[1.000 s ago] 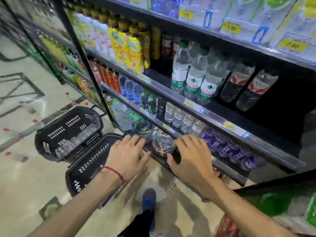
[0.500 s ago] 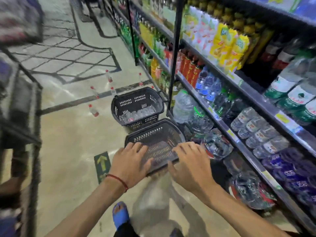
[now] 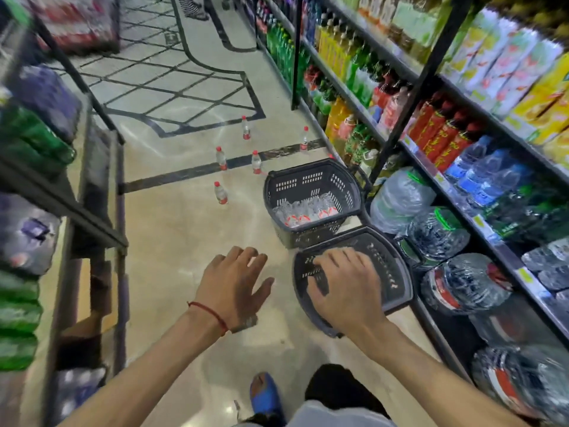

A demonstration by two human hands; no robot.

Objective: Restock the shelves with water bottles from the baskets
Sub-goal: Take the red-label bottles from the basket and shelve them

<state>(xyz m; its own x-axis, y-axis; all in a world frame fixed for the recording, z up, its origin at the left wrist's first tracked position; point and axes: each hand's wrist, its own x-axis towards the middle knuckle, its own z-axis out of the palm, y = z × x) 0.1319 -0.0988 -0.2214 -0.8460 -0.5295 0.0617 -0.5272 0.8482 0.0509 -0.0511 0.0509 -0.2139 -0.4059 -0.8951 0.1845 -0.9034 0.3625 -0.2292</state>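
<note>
Plainly, my left hand (image 3: pixel 234 285) hung palm-down with its fingers spread and straight, holding nothing, above the pale polished stone floor (image 3: pixel 172 241); a thin red string bracelet (image 3: pixel 212 312) circled its wrist; my right hand (image 3: pixel 345 291), just beside it on the shelf side, was likewise spread and unclenched, gripping nothing, over the mouth of the nearer dark grey perforated plastic basket (image 3: pixel 397 272); whether its fingertips touched the basket wall I could not tell; directly beyond that hand, just beside the nearer one, stood the farther dark grey perforated plastic basket (image 3: pixel 311 180), and in its bottom lay the small clear plastic water bottles with red-and-white labels (image 3: pixel 308 212); further out past my left fingers, well apart from both hands, several loose clear bottles with red caps (image 3: pixel 221 192) stood upright on the floor; to the outside of my right hand ran the black metal shelves (image 3: pixel 462 206), with large clear water jugs (image 3: pixel 400 201) on the lowest level near the baskets; below my wrists showed a blue sandal (image 3: pixel 264 392).
</note>
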